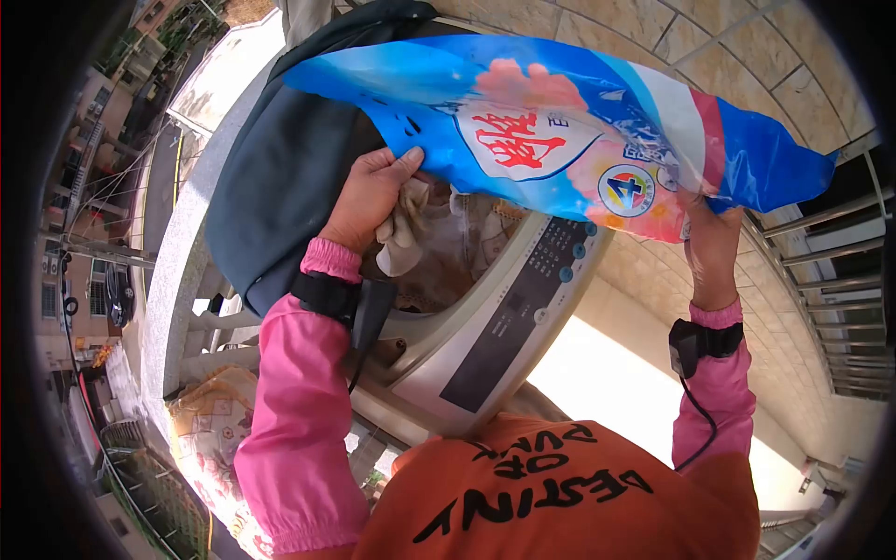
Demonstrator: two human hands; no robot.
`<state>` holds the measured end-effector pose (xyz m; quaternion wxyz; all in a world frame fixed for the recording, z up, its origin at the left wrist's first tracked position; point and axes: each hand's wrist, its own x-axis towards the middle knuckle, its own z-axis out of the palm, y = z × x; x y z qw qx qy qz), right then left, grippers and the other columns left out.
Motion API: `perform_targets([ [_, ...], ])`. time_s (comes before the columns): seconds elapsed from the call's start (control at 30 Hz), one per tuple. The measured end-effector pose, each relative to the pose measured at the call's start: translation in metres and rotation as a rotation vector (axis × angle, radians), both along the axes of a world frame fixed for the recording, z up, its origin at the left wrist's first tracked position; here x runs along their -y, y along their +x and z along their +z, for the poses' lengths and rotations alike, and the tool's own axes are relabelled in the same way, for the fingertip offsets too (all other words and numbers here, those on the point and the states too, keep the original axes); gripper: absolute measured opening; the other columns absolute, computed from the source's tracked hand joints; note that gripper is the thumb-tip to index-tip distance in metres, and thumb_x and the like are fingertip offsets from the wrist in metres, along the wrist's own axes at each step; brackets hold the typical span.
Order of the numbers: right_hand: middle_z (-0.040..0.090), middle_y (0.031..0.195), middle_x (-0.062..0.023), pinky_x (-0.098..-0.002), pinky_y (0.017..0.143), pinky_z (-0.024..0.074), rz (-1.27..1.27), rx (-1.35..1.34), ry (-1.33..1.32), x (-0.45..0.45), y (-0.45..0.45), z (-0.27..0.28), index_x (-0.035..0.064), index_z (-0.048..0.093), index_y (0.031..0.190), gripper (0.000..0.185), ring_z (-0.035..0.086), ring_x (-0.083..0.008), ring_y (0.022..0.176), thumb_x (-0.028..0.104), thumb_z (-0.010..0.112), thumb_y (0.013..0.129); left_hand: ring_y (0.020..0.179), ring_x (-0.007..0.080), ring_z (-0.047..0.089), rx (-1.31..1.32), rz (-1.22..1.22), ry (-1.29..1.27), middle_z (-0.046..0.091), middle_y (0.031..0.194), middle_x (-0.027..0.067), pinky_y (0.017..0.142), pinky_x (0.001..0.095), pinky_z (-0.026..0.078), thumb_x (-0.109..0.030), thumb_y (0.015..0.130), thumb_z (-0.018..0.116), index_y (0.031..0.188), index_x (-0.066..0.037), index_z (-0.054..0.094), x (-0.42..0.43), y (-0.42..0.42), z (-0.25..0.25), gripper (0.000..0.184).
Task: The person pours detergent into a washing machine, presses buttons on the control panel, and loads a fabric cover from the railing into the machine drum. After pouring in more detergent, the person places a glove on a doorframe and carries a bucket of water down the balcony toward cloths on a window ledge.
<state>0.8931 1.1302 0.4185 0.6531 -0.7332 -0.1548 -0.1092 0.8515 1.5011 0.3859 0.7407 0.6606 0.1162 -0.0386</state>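
A blue and pink plastic detergent bag (551,126) is stretched between my hands above a top-loading washing machine (504,327). My left hand (378,191) pinches the bag's lower left edge. At the other end, my right hand (713,241) grips the bag from below, its fingers partly hidden behind the plastic. Under the bag, crumpled light-coloured laundry (439,233) shows in the machine's opening, right beside my left hand. The bag covers part of that opening.
Dark cloth (271,187) drapes over the far left side near the pale balcony ledge (177,271). A floral cloth (215,429) hangs at lower left. Metal railings (831,280) stand at right by a tiled wall (644,28). Street and buildings lie below the ledge.
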Motion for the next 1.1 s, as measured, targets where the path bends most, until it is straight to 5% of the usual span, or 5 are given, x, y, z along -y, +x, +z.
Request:
perform_targets([
  [0.23,0.055,0.117,-0.0071,-0.0306,0.092,0.0424,0.057,-0.045,0.249,0.006,-0.011,-0.01,0.0027,0.048,0.121,0.037,0.053,-0.0168,0.105,-0.002,0.057,0.085,0.063,0.0104,0.06,0.043,-0.025,0.128,0.065,0.074,0.0068,0.06,0.0231,0.049,-0.019,0.09,0.057,0.082,0.0,0.063,0.006,-0.005,0.015,0.022],
  [0.4,0.056,0.114,-0.0044,-0.0293,0.089,0.0427,0.0,0.001,0.056,0.027,-0.011,-0.056,0.0037,0.049,0.121,0.037,0.054,-0.015,0.101,0.003,0.059,0.086,0.06,0.0101,0.059,0.041,-0.002,0.181,0.064,0.07,0.0055,0.057,0.0214,0.048,-0.02,0.089,0.059,0.08,-0.001,0.062,0.003,-0.005,0.017,0.021],
  [0.7,0.059,0.107,-0.003,-0.0291,0.087,0.0439,0.106,-0.29,0.512,0.025,-0.056,-0.076,0.0068,0.054,0.112,0.027,0.056,-0.0137,0.097,0.006,0.06,0.086,0.064,0.007,0.056,0.203,-0.025,0.301,0.063,0.075,0.0034,0.059,0.0213,0.047,-0.017,0.087,0.06,0.087,0.001,0.066,0.042,-0.013,0.09,0.019],
  [0.93,0.06,0.101,-0.0049,-0.0317,0.075,0.0479,0.086,-0.614,0.458,0.051,-0.1,-0.148,0.005,0.052,0.116,0.034,0.06,-0.0173,0.092,0.02,0.062,0.086,0.033,0.0105,0.05,0.295,-0.041,0.504,0.057,0.062,0.0024,0.027,0.0206,0.033,-0.013,0.088,0.058,0.084,0.002,0.062,0.138,-0.032,0.167,0.016],
  [1.1,0.061,0.084,-0.002,-0.0234,0.068,0.0447,0.244,-0.873,0.216,0.071,-0.149,-0.139,0.0034,0.052,0.119,0.048,0.059,-0.0093,0.08,0.035,0.061,0.085,0.047,0.0137,0.052,0.738,-0.179,0.922,0.057,0.064,0.0088,0.044,0.0255,0.039,-0.005,0.08,0.064,0.082,0.002,0.062,0.186,-0.023,0.158,0.008],
])
